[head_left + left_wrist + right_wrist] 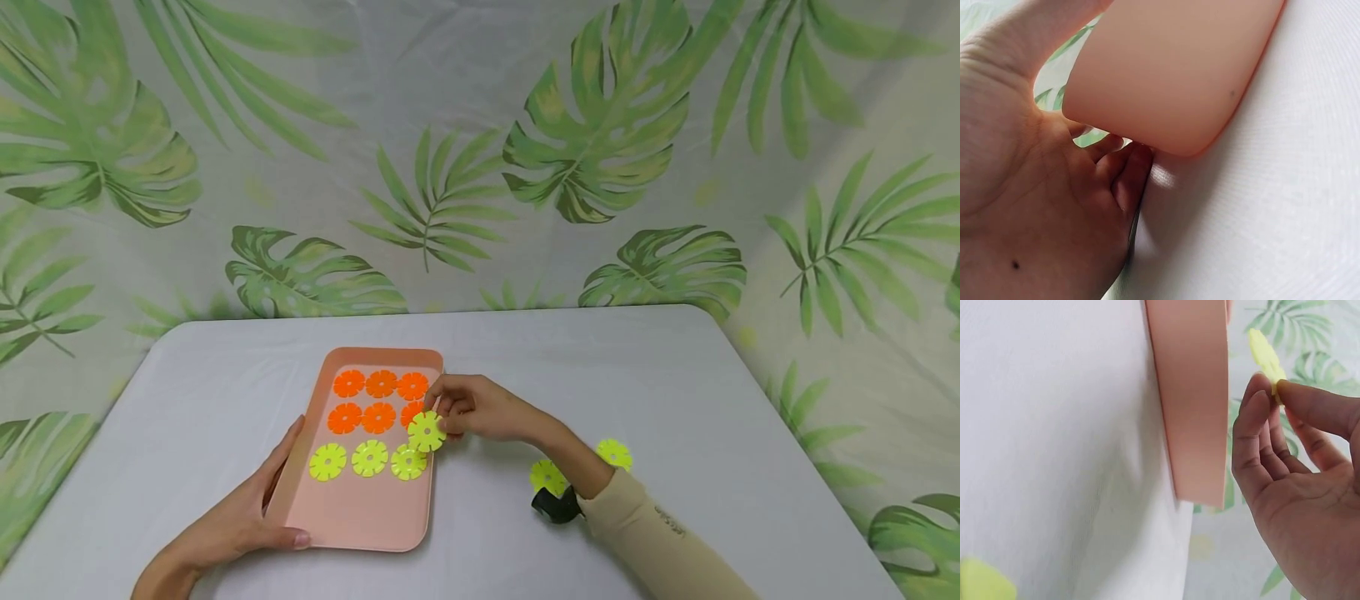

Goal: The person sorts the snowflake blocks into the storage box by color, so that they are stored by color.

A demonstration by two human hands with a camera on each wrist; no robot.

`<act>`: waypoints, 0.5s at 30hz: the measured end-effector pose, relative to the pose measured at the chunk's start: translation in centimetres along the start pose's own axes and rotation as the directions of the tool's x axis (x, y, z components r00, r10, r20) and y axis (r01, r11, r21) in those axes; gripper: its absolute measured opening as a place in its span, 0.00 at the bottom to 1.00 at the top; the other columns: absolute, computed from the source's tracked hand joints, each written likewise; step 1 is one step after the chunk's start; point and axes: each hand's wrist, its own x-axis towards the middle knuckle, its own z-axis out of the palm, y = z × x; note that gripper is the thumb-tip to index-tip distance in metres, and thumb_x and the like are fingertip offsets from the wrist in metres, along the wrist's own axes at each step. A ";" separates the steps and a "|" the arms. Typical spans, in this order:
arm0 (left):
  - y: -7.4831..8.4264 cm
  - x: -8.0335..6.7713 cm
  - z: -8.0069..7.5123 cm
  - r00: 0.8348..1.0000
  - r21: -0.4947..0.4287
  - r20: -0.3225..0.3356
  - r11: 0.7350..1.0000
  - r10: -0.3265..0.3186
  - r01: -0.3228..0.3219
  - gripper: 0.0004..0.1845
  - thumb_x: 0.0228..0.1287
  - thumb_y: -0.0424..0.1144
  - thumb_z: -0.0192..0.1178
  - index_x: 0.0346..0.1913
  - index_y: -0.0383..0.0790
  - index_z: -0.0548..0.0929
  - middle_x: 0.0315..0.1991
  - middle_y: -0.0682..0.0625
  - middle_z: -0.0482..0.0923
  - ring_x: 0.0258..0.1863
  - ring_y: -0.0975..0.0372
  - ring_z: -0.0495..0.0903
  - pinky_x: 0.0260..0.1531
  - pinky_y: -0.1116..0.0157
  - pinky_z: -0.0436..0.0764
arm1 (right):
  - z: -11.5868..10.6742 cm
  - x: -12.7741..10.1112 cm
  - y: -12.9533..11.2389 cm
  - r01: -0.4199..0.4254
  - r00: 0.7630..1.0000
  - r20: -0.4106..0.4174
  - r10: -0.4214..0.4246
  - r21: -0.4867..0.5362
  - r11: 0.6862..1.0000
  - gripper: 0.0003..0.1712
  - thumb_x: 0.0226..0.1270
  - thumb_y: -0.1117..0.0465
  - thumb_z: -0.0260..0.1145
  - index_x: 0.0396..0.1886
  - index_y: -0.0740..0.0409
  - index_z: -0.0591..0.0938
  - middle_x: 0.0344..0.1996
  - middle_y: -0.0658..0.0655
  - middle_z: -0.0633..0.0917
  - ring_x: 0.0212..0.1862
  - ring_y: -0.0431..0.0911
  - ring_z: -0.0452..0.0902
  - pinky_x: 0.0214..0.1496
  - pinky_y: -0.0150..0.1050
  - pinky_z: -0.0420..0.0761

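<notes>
Right hand (468, 407) pinches notched yellow disc (426, 432) (plastic); smooth tray (360, 517).

A set-up recording spot is shown: a table covered in white cloth (675, 392) is backed by a hung green leaf-print sheet (480, 150).

Leaf-print curtain (480, 167) behind grey table (675, 400)

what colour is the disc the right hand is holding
Yellow-green disc, pinched by the right hand; clearest in the head view.
</notes>
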 end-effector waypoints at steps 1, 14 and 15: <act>0.0 0.0 0.0 1.000 0.002 -0.001 1.000 0.003 -0.003 0.69 0.54 0.36 0.78 0.85 0.67 0.35 0.86 0.37 0.36 0.65 0.85 0.60 0.57 0.83 0.65 | 0.2 0.1 -0.1 0.000 1.000 0.003 0.000 -0.008 1.000 0.13 0.70 0.72 0.64 0.52 0.60 0.82 0.36 0.56 0.81 0.33 0.43 0.78 0.40 0.38 0.84; 0.0 0.0 0.0 1.000 0.016 0.002 1.000 0.024 -0.024 0.69 0.55 0.36 0.76 0.85 0.66 0.35 0.85 0.36 0.38 0.65 0.83 0.62 0.57 0.82 0.66 | 2.8 0.9 -1.1 0.043 0.999 0.015 -0.041 -0.156 0.987 0.10 0.71 0.70 0.67 0.47 0.54 0.85 0.40 0.53 0.84 0.41 0.37 0.76 0.46 0.28 0.79; 0.0 0.0 0.0 1.000 0.017 0.001 1.000 0.019 -0.019 0.68 0.55 0.36 0.76 0.85 0.66 0.35 0.85 0.36 0.38 0.65 0.83 0.62 0.57 0.82 0.66 | 2.9 0.9 -1.2 0.038 0.999 0.021 -0.036 -0.159 0.987 0.10 0.70 0.70 0.67 0.47 0.54 0.85 0.39 0.53 0.84 0.41 0.36 0.76 0.46 0.28 0.79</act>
